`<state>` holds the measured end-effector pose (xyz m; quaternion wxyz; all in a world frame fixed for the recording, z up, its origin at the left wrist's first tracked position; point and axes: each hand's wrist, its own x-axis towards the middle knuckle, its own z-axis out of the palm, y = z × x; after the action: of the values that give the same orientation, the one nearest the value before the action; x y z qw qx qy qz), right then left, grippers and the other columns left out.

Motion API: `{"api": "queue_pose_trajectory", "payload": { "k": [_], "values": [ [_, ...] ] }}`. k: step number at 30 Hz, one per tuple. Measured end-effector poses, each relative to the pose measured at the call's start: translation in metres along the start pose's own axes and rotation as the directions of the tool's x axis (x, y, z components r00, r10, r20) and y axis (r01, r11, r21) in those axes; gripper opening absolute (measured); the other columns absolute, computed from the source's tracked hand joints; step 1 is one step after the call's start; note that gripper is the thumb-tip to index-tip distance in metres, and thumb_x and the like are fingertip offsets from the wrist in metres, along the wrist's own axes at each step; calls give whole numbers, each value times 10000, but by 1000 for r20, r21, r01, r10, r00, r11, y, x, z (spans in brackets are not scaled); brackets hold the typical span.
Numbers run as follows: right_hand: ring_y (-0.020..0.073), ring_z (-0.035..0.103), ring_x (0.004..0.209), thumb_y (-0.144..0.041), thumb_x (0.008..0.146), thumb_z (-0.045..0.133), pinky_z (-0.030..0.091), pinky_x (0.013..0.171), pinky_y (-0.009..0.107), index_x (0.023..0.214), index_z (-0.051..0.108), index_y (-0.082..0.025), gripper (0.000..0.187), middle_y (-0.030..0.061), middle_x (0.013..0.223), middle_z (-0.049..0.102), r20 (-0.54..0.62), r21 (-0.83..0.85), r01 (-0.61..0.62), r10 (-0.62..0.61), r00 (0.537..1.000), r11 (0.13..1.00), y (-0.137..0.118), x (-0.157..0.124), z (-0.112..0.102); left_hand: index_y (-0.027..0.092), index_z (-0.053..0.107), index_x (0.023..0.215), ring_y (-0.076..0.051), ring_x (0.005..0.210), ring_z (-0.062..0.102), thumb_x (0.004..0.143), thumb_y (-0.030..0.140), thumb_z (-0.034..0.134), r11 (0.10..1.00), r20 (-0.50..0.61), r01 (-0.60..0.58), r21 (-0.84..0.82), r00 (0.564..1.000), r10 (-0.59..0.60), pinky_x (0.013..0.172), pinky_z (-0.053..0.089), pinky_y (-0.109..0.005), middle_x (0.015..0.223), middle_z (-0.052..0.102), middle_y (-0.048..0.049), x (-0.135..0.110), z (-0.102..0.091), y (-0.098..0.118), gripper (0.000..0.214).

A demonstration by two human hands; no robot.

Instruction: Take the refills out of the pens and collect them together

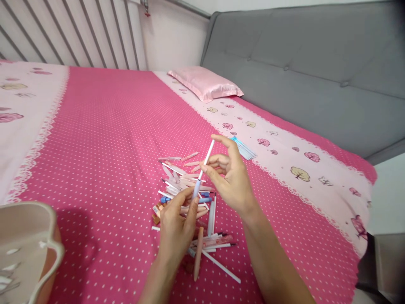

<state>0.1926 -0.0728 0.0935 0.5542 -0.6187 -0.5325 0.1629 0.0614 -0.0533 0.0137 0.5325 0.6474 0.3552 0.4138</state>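
Observation:
My left hand (176, 221) is closed around a lavender pen barrel (196, 188), which points up and away. A slim white pen refill (207, 154) rises in line from the barrel's upper end; how far it sits inside is hidden. Thumb and fingers of my right hand (233, 181) pinch this refill, with the index fingertip at its top. Below and around both hands lies a loose pile of pen barrels, refills and caps in pink, white and blue. A peach barrel (198, 253) and a long white refill (221, 267) lie nearest to me.
A beige bin (49, 215) with small white pieces in it stands at the left. Beyond my right hand lies a bundle of pale sticks with blue ends (243, 148). The dotted pink bedspread (110, 139) bears a pink pillow (205, 82) near the grey headboard (300, 55).

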Motion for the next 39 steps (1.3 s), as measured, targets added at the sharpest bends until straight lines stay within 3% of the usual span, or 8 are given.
{"api": "queue_pose_trajectory", "payload": {
  "k": [6, 11, 23, 31, 34, 36, 39],
  "values": [
    [136, 615, 747, -175, 831, 529, 523, 715, 305, 1306, 343, -308, 527, -26, 791, 601, 5, -4, 2, -2, 1000, 1000, 2, -2, 4, 200, 626, 1084, -231, 946, 657, 844, 301, 527, 991, 31, -65, 121, 998, 62, 803, 559, -347, 1018, 686, -84, 1, -7, -1, 278],
    [144, 618, 775, -159, 820, 530, 527, 722, 312, 1303, 357, -309, 535, -20, 798, 597, 19, -38, 5, -4, 1000, 999, 0, -3, 4, 199, 649, 1035, -219, 885, 673, 839, 293, 530, 986, 30, -86, 141, 996, 82, 755, 570, -325, 957, 700, -74, 1, -9, 2, 248],
    [147, 627, 784, -134, 810, 528, 530, 746, 324, 1327, 322, -294, 580, -17, 804, 605, 22, -30, -20, 21, 1000, 999, -2, -3, 1, 195, 624, 1047, -189, 704, 686, 825, 354, 549, 992, 64, 69, -102, 996, -62, 634, 609, -327, 905, 669, -67, -1, -4, 1, 284],
    [137, 628, 770, -149, 810, 543, 531, 731, 301, 1295, 380, -297, 533, -11, 838, 614, 92, -36, 5, -1, 996, 999, -5, -5, 3, 205, 618, 1100, -231, 787, 693, 811, 357, 571, 980, 75, 108, -168, 993, -97, 660, 608, -356, 1040, 663, -102, 0, -5, 3, 330],
    [134, 626, 830, -151, 819, 540, 524, 752, 290, 1232, 479, -268, 433, 14, 931, 638, 148, -57, 11, -3, 989, 998, -5, -6, 4, 210, 620, 1098, -229, 785, 693, 800, 379, 587, 974, 53, 125, -189, 992, -116, 598, 610, -324, 1067, 658, -100, 1, -7, 6, 344],
    [145, 618, 920, -173, 856, 500, 511, 806, 304, 1149, 573, -256, 312, 27, 1015, 651, 214, -54, 31, -18, 977, 998, -6, -7, 4, 203, 620, 1091, -222, 713, 694, 782, 411, 604, 968, 27, 157, -193, 988, -155, 475, 588, -288, 1052, 663, -102, 2, -12, 10, 373],
    [157, 595, 1015, -200, 885, 468, 496, 856, 327, 1188, 574, -276, 330, 30, 1140, 632, 267, 0, 27, -26, 963, 1000, -8, -7, 1, 201, 615, 1095, -213, 634, 681, 752, 455, 626, 966, -51, 195, -172, 977, -207, 344, 522, -250, 1021, 674, -100, 5, -23, 16, 428]
  ]
}}
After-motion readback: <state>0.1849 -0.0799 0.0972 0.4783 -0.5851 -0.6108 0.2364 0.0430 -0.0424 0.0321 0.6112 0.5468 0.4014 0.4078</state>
